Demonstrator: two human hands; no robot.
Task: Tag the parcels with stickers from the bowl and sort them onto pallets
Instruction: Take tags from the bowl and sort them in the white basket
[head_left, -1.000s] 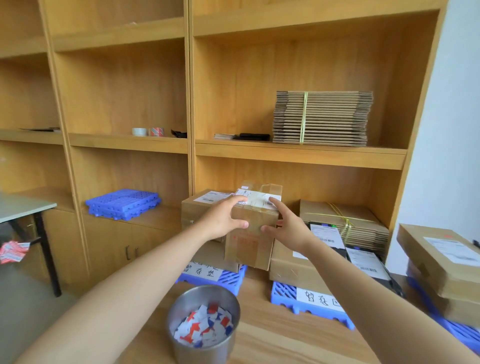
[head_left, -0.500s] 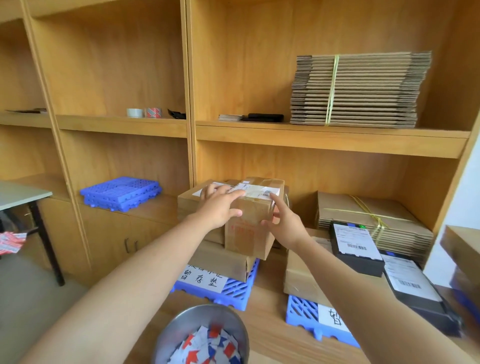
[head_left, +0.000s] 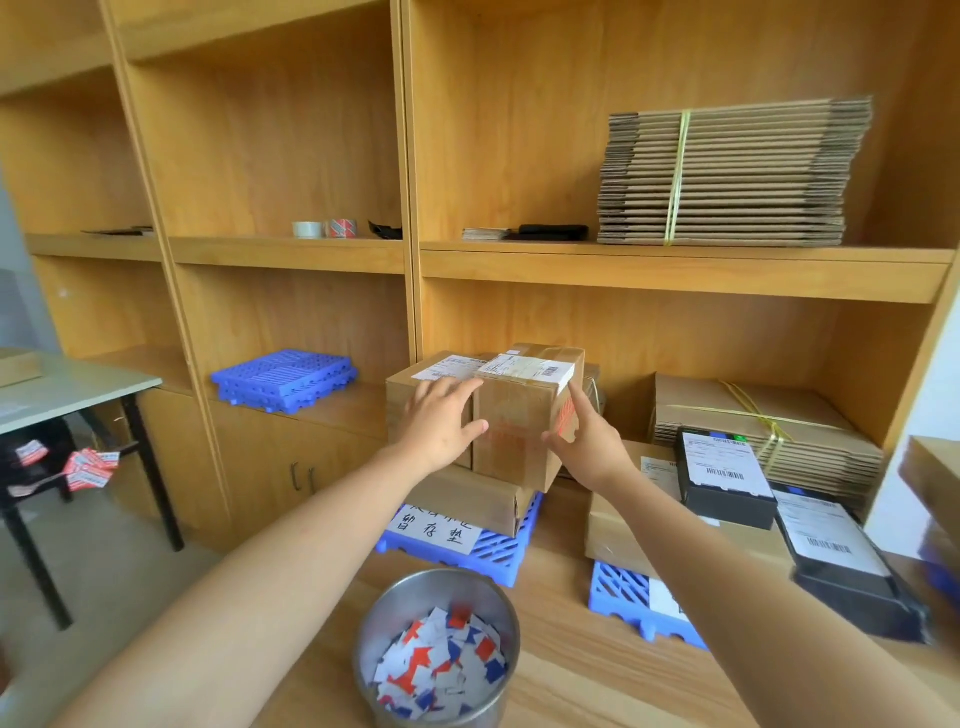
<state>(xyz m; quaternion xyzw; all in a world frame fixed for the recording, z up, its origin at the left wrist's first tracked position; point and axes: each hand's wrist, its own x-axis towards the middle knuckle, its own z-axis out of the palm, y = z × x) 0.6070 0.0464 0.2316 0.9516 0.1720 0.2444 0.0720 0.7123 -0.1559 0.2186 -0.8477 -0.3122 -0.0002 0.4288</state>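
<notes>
On the stack over the blue pallet, my left hand and right hand, fingers straight, press opposite sides of the taped carton; I judge it stiff, light.

On the tabletop, the bowl holding stickers sits nearest. Behind it, the left pallet and right pallet lie side by side, with parcels stacked on each.

Parcel: matt brown cardboard, glossy clear tape, white paper label.
Bowl: brushed metal, dull sheen.
Stickers: thin paper, printed red, blue and white.
Pallet: blue moulded plastic, ribbed, slight gloss.
Shelving: wood-grain board, smooth satin finish.
Flat cartons: corrugated cardboard, raw edges, yellow strap.
</notes>
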